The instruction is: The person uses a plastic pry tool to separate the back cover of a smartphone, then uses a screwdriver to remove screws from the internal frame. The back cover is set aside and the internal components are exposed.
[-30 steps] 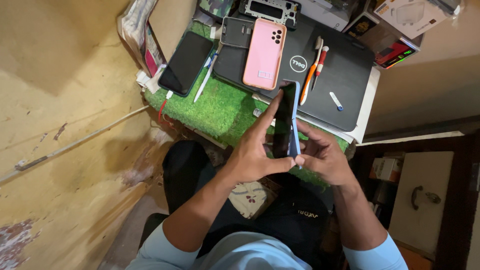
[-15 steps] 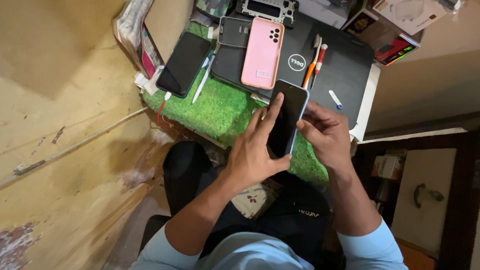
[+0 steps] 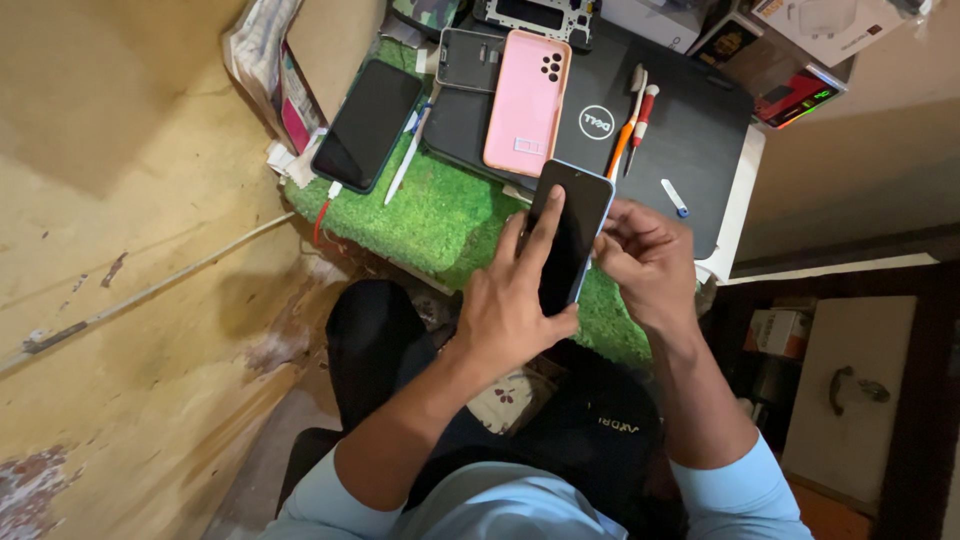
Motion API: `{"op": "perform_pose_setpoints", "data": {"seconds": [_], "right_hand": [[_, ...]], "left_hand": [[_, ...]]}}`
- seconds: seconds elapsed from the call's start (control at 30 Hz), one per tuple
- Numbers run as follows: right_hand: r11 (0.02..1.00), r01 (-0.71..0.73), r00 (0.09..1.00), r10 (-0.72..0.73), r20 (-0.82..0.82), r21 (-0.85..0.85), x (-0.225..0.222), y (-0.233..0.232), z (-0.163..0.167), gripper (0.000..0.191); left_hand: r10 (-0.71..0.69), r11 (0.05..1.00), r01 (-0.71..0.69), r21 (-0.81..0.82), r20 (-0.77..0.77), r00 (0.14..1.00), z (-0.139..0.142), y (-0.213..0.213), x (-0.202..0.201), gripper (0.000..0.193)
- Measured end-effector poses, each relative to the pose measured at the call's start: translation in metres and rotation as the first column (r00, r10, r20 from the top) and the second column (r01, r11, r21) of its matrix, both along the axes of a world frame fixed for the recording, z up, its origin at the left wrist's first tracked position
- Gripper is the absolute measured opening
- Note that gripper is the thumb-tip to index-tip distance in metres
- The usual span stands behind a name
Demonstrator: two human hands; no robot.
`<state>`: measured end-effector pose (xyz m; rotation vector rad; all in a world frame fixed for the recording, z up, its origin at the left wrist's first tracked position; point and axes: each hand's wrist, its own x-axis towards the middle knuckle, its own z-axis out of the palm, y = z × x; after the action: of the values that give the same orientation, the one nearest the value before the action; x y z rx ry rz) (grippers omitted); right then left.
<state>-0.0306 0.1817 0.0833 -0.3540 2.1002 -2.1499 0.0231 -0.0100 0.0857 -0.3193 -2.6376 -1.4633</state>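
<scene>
I hold a blue-edged smartphone (image 3: 568, 238) between both hands above the green turf mat (image 3: 440, 215), its dark screen facing up. My left hand (image 3: 510, 300) is spread over the lower half of the glass, index finger stretched along it, thumb hooked on the phone's bottom edge. My right hand (image 3: 650, 265) is curled narrow, fingers closed against the phone's right edge. I judge the phone light, rigid and slick, with a breakable glass face; the safest hold is along the two long edges, not on the screen. On the mat beyond lie a second black phone (image 3: 367, 125), a white stylus (image 3: 408, 155) and a pink phone case (image 3: 527, 103) resting partly on a closed black laptop (image 3: 690, 125), which also bears an orange tool (image 3: 623, 140). Containers: the pink case appears empty, as does a grey case (image 3: 468, 60) beside it; boxes (image 3: 800, 60) at the far corner are shut, contents unseen.
</scene>
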Motion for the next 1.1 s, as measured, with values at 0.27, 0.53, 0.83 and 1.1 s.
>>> {"op": "perform_pose_setpoints", "data": {"seconds": [0.27,0.53,0.83,1.1], "right_hand": [[0.999,-0.038,0.999,0.039,0.031,-0.038,-0.001,0.003,0.000,0.042],[0.997,-0.080,0.997,0.080,0.002,-0.008,-0.003,-0.004,0.009,0.038],[0.939,-0.343,0.930,0.342,0.137,-0.018,0.002,-0.008,0.007,0.065],[0.949,-0.311,0.933,0.314,0.178,-0.046,-0.003,-0.005,0.002,0.088]], "left_hand": [[-0.006,1.000,0.006,-0.018,0.022,1.000,0.000,0.001,-0.001,0.130],[-0.004,1.000,0.004,0.008,0.044,0.999,-0.001,-0.003,-0.003,0.130],[-0.256,0.725,0.212,0.655,-0.028,0.966,-0.013,-0.019,-0.010,0.119],[-0.392,0.576,0.332,0.747,-0.104,0.914,-0.022,-0.016,-0.014,0.116]]}}
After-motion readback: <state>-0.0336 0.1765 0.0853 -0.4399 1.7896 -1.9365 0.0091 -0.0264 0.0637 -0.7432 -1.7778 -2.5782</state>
